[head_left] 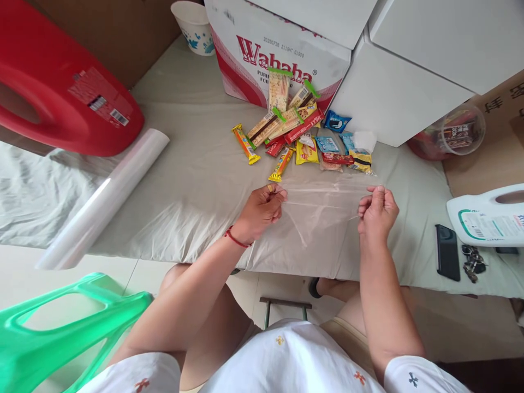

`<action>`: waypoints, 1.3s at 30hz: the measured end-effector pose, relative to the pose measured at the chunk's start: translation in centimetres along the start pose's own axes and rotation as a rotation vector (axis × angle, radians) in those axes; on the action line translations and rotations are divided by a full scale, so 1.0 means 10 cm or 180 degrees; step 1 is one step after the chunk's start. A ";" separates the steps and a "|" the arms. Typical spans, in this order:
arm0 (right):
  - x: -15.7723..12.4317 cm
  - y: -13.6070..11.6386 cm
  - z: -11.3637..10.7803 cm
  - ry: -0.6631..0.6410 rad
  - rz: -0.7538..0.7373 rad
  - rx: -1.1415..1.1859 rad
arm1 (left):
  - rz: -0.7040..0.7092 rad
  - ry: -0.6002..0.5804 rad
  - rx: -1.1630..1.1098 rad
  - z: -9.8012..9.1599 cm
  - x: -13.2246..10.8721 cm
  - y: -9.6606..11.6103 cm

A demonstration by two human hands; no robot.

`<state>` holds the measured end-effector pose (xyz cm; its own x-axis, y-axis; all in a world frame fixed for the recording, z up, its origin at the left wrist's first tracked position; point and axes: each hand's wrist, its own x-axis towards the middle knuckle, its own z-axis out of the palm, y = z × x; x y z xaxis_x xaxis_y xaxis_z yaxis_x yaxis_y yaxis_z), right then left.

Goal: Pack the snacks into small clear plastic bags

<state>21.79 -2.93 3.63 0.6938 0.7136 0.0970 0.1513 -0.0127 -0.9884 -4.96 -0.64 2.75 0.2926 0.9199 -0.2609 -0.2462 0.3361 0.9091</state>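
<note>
My left hand point(262, 210) pinches one top corner of a clear plastic bag point(323, 210). My right hand point(377, 210) pinches the other corner, and the bag is stretched flat between them over a grey cloth-covered table point(196, 164). Just beyond the bag lies a pile of several small snack packets point(301, 139): yellow, red, blue and green-tipped wrappers. Both hands are closed on the bag's edge.
A roll of clear plastic bags point(104, 199) lies at the left. A red jug point(61, 87) sits far left, white cartons point(286, 54) behind the snacks, a paper cup point(194, 24) beside them. A phone point(447, 252), keys point(472, 262) and a white jug point(489, 215) lie at right. A green stool point(61, 327) is at lower left.
</note>
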 end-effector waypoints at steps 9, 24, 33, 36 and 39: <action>-0.14 0.11 0.01 -0.0169 0.0470 0.0239 | -0.0495 0.0716 -0.0560 -0.04 0.13 0.00; 0.34 0.39 -0.67 0.0335 0.0097 -0.0727 | 0.0096 0.0171 0.2071 -0.01 0.10 -0.18; -0.62 0.20 -0.73 -0.0189 0.1479 -0.0050 | -0.0603 0.0378 0.1044 0.09 0.12 -0.06; -0.63 0.12 -0.57 -0.0504 0.1861 0.0220 | -0.0653 0.0319 0.0967 0.11 0.11 -0.09; -0.54 0.07 -0.53 -0.0864 0.2065 0.0210 | -0.0695 0.0304 0.0936 0.08 0.11 -0.08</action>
<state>21.88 -10.49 3.04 0.4280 0.7260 -0.5383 -0.2824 -0.4584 -0.8427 -3.66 -0.10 1.97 0.2178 0.8524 -0.4753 0.0921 0.4668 0.8795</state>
